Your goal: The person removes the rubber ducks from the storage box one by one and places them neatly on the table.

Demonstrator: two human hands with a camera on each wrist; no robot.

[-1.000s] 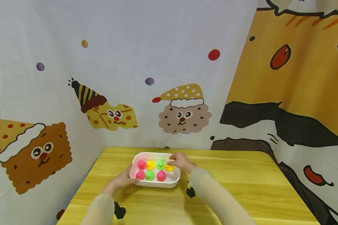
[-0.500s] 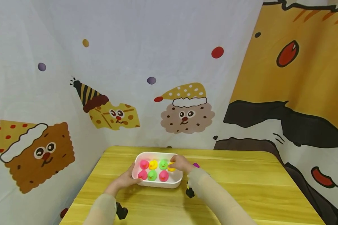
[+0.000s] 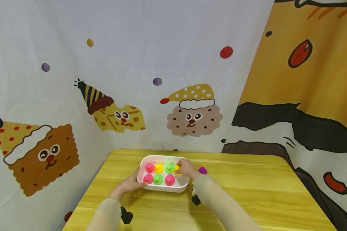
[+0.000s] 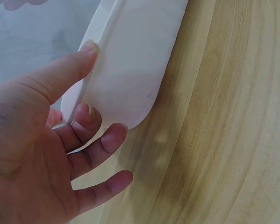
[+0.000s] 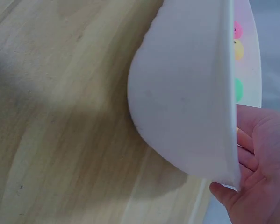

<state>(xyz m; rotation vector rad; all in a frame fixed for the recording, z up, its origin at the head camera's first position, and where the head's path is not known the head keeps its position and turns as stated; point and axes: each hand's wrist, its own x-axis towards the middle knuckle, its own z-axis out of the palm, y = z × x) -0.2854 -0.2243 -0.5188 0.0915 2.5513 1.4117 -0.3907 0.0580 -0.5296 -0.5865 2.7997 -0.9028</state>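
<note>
A white plastic tray [image 3: 164,189] on the wooden table holds several small rubber ducks in two rows. Pink ducks [image 3: 170,180], green ducks [image 3: 157,179] and a yellow duck [image 3: 159,168] show fully. My left hand [image 3: 130,184] holds the tray's left end; in the left wrist view its thumb presses the rim with the fingers below. My right hand [image 3: 188,169] reaches over the right rim and pinches another yellow duck [image 3: 177,170] at the back right. Fingers and rim hide much of that duck in the right wrist view.
A small purple thing [image 3: 202,170], partly hidden by the right wrist, lies right of the tray. The wooden table [image 3: 248,183] extends right and forward. A printed cloth [image 3: 127,48] hangs behind it and at both sides.
The head view has shifted slightly, moving the scene rightward. My right fingers have lowered into the tray and closed round the yellow duck. More of the purple thing shows. The left hand keeps its hold.
</note>
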